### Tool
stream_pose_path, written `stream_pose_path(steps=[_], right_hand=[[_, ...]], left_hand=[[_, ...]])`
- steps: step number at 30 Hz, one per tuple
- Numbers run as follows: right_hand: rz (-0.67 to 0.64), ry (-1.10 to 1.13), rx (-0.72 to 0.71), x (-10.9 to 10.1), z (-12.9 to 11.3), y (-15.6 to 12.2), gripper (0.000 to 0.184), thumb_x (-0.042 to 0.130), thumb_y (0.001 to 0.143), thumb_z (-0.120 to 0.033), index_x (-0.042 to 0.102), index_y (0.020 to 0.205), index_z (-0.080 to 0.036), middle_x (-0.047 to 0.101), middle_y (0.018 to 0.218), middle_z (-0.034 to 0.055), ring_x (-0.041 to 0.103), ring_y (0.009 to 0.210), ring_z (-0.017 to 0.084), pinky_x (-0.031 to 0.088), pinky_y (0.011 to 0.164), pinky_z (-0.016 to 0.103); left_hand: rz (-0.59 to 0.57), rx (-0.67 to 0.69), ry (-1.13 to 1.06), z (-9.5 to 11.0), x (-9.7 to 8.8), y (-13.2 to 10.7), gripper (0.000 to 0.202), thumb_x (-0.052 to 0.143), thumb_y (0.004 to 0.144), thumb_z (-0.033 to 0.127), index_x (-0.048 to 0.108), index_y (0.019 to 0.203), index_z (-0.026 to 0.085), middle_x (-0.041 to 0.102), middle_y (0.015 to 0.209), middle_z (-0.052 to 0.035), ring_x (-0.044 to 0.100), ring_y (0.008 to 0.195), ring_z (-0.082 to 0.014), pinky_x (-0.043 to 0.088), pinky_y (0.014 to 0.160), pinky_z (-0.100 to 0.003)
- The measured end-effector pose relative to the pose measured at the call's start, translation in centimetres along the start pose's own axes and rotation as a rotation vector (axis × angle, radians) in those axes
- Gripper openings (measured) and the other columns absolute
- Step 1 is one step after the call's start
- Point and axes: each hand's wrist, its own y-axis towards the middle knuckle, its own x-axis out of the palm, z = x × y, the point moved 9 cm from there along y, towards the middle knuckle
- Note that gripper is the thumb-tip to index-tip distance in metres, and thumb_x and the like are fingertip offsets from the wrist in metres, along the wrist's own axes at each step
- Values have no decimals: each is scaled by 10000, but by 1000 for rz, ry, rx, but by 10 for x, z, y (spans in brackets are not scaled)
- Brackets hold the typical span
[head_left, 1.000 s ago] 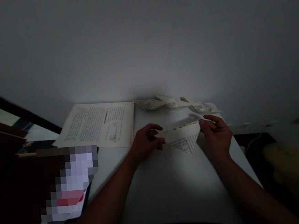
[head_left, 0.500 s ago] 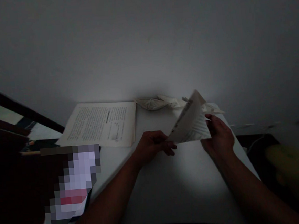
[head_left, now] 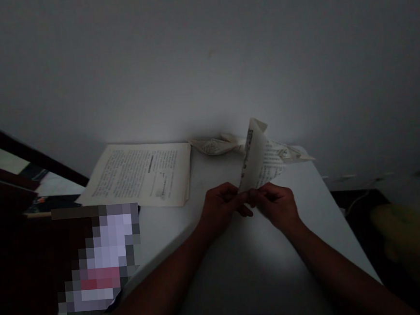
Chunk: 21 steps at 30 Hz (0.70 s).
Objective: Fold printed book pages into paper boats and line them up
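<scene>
A folded sheet of printed paper (head_left: 257,161) stands tilted up from my fingers above the white table, its top corner bent over. My left hand (head_left: 221,207) is closed, pinching the paper's lower left corner between thumb and fingers. Right beside it, my right hand (head_left: 277,205) is closed on the same lower edge, its fingertips meeting those of the left. Behind the paper, several folded paper shapes (head_left: 214,146) lie along the wall, partly hidden by it.
A stack of printed sheets (head_left: 142,175) lies at the table's back left. A pixelated, bright, phone-like object (head_left: 108,253) is at the left edge of the table (head_left: 312,256). The grey wall (head_left: 203,70) closes off the back. A yellowish object (head_left: 409,239) stands beyond the right edge.
My right hand has moved left and down from the paper's right side to beside my left hand. The paper has turned more upright. My left hand has barely moved.
</scene>
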Motion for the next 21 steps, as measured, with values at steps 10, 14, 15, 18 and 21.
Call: stream_pose_path(steps=[10, 14, 15, 18, 21], right_hand=[[15, -213, -194, -3, -22, -6, 273, 657, 789, -302, 570, 562, -177, 530, 525, -26, 490, 480, 95, 389, 457, 222], [53, -349, -319, -2, -37, -8, 264, 669, 780, -266, 564, 555, -177, 535, 534, -26, 484, 484, 90, 399, 486, 224], [58, -349, -316, -2, -37, -8, 269, 665, 785, -266, 559, 553, -178, 533, 531, -27, 482, 482, 89, 398, 487, 223], [56, -271, -234, -2, -28, -7, 278, 658, 791, -284, 546, 558, -181, 523, 522, -30, 476, 475, 90, 384, 461, 215], [25, -148, -100, 0, -14, -8, 297, 656, 793, -326, 543, 559, -182, 533, 509, -26, 467, 456, 91, 361, 426, 210]], left_hand=[[-156, -19, 249, -6, 12, -8, 332, 532, 850, 385, 570, 657, 117, 628, 558, -24, 573, 437, -93, 459, 459, -203], [-120, 2, 374, -1, 10, -9, 355, 508, 851, 374, 512, 579, 145, 495, 394, 41, 428, 309, -60, 323, 341, -161], [-119, 6, 381, 0, 10, -9, 354, 508, 850, 380, 508, 583, 148, 484, 386, 47, 414, 299, -58, 307, 331, -159], [-131, 19, 366, 2, 13, -10, 346, 505, 851, 393, 510, 604, 150, 495, 400, 47, 422, 304, -58, 316, 337, -160], [-128, 15, 378, 3, 13, -11, 343, 503, 851, 389, 511, 604, 151, 492, 398, 46, 415, 303, -56, 310, 340, -160]])
